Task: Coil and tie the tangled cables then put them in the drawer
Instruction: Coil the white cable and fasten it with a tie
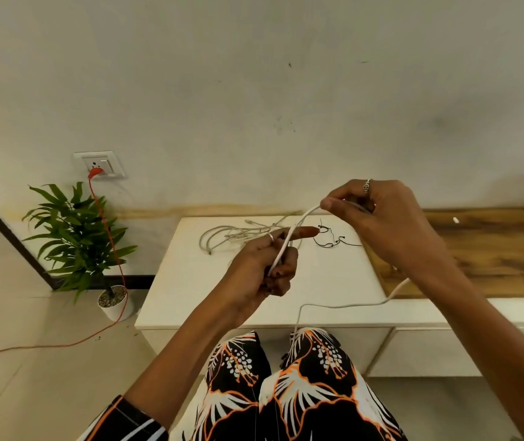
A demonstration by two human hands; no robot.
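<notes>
So both hands are up over the white cabinet top (190, 281): left hand (264, 268) has its fingers curled round a white cable (289, 240) with the index finger sticking out, and right hand (372, 214), up at 2 o'clock from it, pinches the same cable. The rest trails down toward 6 o'clock, while a tangled grey cable (232, 233) and thin black wire (330, 240) lie on the top behind.

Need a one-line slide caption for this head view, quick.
Both hands, left and right, hold a white cable above the white cabinet, where a grey cable tangle lies.
</notes>
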